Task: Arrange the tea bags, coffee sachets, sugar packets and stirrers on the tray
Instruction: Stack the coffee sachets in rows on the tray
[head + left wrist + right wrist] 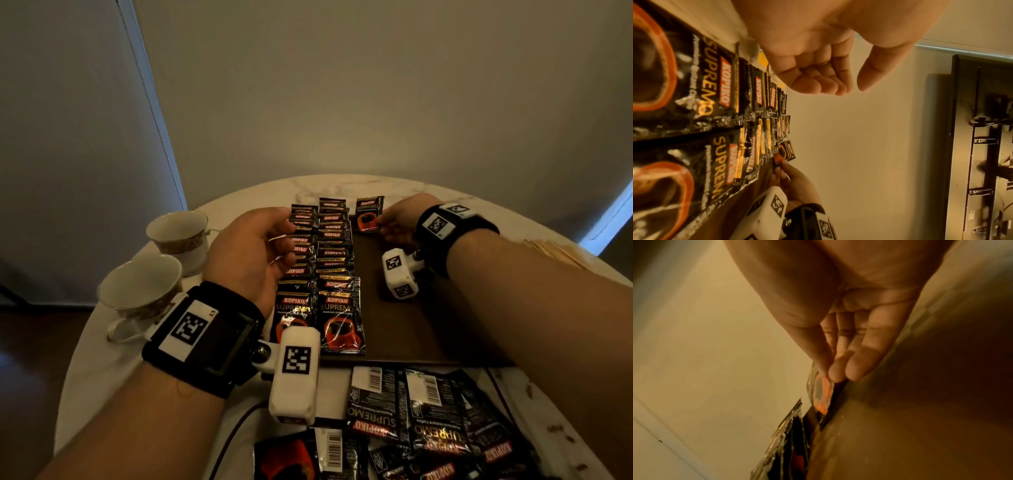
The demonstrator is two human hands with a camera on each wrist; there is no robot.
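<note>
Two overlapping rows of black Kopiko coffee sachets (322,260) lie on the left half of a dark brown tray (411,318). My right hand (397,219) pinches the lower corner of one coffee sachet (368,214) at the tray's far edge, to the right of the rows; thumb and fingertips (835,374) close on that sachet (821,395). My left hand (253,250) hovers over the left row with fingers loosely curled and holds nothing, as the left wrist view confirms (830,76).
A loose pile of more coffee sachets (428,428) lies on the marble table (102,359) in front of the tray. Two teacups (178,233) (140,291) stand at the left. Wooden stirrers (551,251) lie at the right. The tray's right half is bare.
</note>
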